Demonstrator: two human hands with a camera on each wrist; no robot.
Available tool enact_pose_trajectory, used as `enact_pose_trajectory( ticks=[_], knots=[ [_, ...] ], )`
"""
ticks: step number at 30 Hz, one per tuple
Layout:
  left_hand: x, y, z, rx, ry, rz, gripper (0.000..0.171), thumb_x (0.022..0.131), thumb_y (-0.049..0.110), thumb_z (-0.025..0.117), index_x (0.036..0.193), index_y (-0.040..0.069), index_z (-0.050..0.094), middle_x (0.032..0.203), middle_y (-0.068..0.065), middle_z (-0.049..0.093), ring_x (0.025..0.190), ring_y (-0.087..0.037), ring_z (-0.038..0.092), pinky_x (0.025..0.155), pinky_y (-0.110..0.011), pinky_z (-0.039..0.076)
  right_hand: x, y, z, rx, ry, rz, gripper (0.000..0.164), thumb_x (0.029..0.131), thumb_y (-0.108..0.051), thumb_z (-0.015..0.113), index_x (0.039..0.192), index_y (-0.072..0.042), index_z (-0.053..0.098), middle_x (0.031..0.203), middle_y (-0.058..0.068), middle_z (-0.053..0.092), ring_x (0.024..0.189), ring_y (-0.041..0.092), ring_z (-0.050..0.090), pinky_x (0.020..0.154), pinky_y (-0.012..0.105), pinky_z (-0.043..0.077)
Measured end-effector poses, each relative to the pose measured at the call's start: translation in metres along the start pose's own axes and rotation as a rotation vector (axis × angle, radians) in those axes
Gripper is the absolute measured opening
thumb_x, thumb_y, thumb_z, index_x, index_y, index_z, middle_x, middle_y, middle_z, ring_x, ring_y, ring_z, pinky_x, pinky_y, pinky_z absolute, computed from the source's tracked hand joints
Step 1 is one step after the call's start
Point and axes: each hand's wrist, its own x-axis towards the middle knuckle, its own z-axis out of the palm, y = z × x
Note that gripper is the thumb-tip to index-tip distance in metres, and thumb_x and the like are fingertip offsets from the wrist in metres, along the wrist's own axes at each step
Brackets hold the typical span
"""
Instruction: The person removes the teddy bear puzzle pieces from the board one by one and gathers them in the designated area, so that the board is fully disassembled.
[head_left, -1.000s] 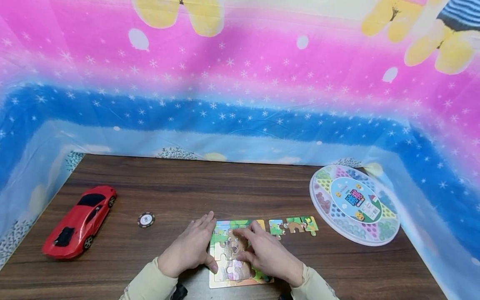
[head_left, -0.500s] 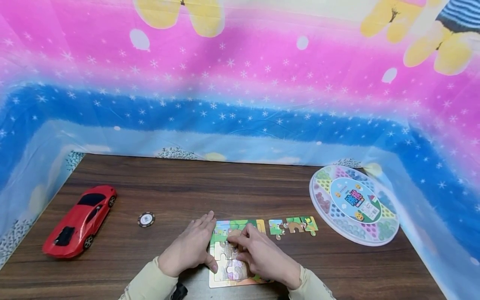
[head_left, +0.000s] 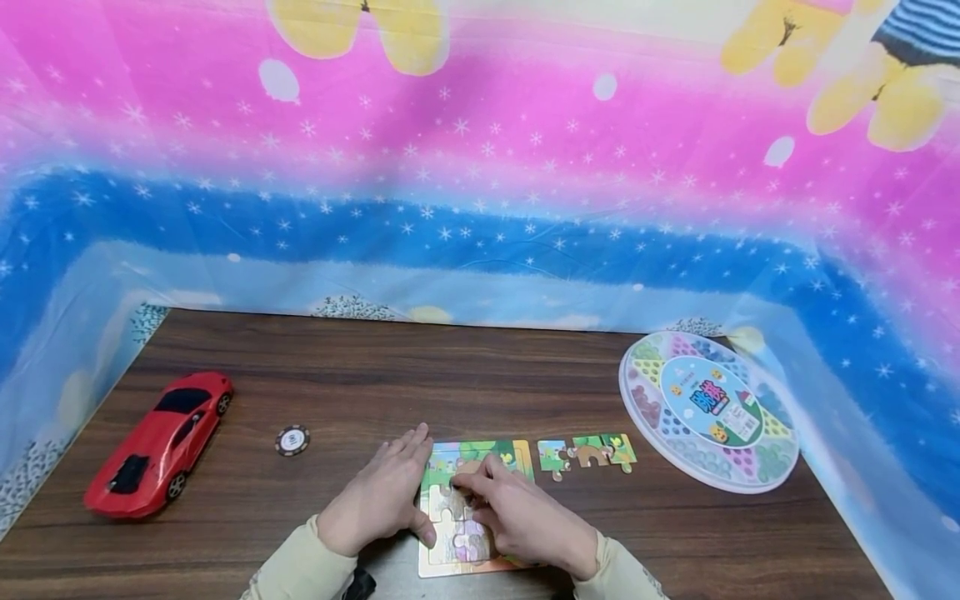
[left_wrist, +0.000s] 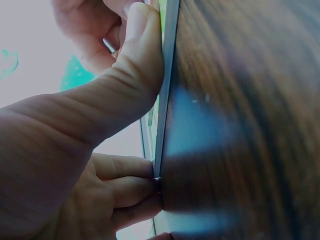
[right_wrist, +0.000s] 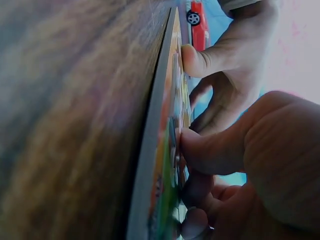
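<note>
On the brown wooden table (head_left: 420, 375), head view: the jigsaw puzzle (head_left: 465, 568) lies flat, close to the person.
Interlocked pieces: a large part of the picture sits joined inside the frame, so I judge the work well advanced.
Loose pieces: a blue-green piece (head_left: 551, 450) and a small brown-and-green group (head_left: 603, 446) lie just to the right, outside the frame; these seem to be what is left. Fingers cover some places, so I cannot tell where gaps are.
Left hand (head_left: 378, 496): it rests along the left edge with fingers extended, thumb apart from them, and grips no piece.
Right hand (head_left: 528, 517): its fingers bend toward the thumb over the middle of the puzzle.
Compared with one second ago: the right index fingertip is lower and more to the left; the left hand and loose pieces keep their places.
Left-wrist view, left thumb (left_wrist: 137, 65): it lies against the puzzle's face near the edge, while other fingers reach down beside the board.
Right-wrist view, right thumb (right_wrist: 212, 150): its tip touches the puzzle surface, bent fingertips just beside; whether they pinch a piece, I cannot tell.
</note>
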Motion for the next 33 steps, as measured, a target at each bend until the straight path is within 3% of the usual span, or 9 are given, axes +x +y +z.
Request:
enact_pose_trajectory(
  ticks=[6, 11, 15, 22, 28, 33],
  knots=[
    [-0.001, 0.000, 0.004, -0.001, -0.002, 0.001, 0.118, 0.048, 0.040, 0.091, 0.138, -0.016, 0.041, 0.149, -0.032, 0.031, 0.137, -0.045, 0.031, 0.110, -0.058, 0.029, -0.001, -0.001, 0.007, -0.050, 0.022, -0.021, 0.038, 0.094, -0.018, 0.062, 0.131, -0.011, 0.058, 0.105, -0.007, 0.049, 0.077, 0.001, 0.043, 0.069, 0.015, 0.041],
    [-0.002, -0.001, 0.007, 0.009, 0.019, 0.015, 0.119, 0.045, 0.040, 0.090, 0.137, -0.017, 0.041, 0.148, -0.033, 0.033, 0.136, -0.046, 0.033, 0.109, -0.060, 0.030, 0.000, -0.002, 0.008, -0.010, 0.011, 0.005, 0.039, 0.094, -0.031, 0.065, 0.129, -0.017, 0.056, 0.104, -0.009, 0.048, 0.079, 0.001, 0.044, 0.069, 0.018, 0.040],
    [-0.002, -0.001, 0.008, 0.011, 0.017, 0.018, 0.119, 0.045, 0.041, 0.090, 0.137, -0.017, 0.041, 0.148, -0.034, 0.032, 0.136, -0.047, 0.033, 0.109, -0.060, 0.029, 0.001, -0.004, 0.008, 0.004, 0.000, 0.028, 0.039, 0.093, -0.031, 0.066, 0.129, -0.017, 0.056, 0.101, -0.010, 0.048, 0.080, 0.002, 0.044, 0.069, 0.019, 0.040],
    [-0.001, 0.000, 0.002, -0.013, -0.024, -0.014, 0.116, 0.051, 0.040, 0.090, 0.140, -0.015, 0.039, 0.151, -0.032, 0.028, 0.139, -0.045, 0.028, 0.110, -0.059, 0.027, 0.008, -0.011, 0.007, -0.083, -0.008, 0.031, 0.040, 0.092, -0.030, 0.067, 0.130, -0.018, 0.059, 0.099, -0.012, 0.051, 0.082, 0.001, 0.045, 0.068, 0.022, 0.035],
    [0.001, 0.002, -0.004, -0.035, -0.017, -0.018, 0.116, 0.052, 0.037, 0.091, 0.140, -0.016, 0.038, 0.151, -0.032, 0.027, 0.140, -0.045, 0.026, 0.110, -0.061, 0.025, 0.014, -0.017, 0.005, -0.022, 0.006, 0.072, 0.027, 0.090, -0.021, 0.070, 0.115, -0.016, 0.062, 0.093, -0.013, 0.052, 0.082, 0.000, 0.047, 0.070, 0.022, 0.033],
    [0.000, 0.002, -0.004, -0.037, -0.013, -0.009, 0.117, 0.051, 0.037, 0.091, 0.139, -0.016, 0.038, 0.150, -0.033, 0.028, 0.138, -0.047, 0.028, 0.110, -0.061, 0.025, 0.013, -0.020, 0.007, 0.026, 0.014, 0.116, 0.026, 0.089, -0.019, 0.071, 0.113, -0.016, 0.061, 0.093, -0.013, 0.051, 0.083, 0.000, 0.046, 0.071, 0.022, 0.032]
  ],
)
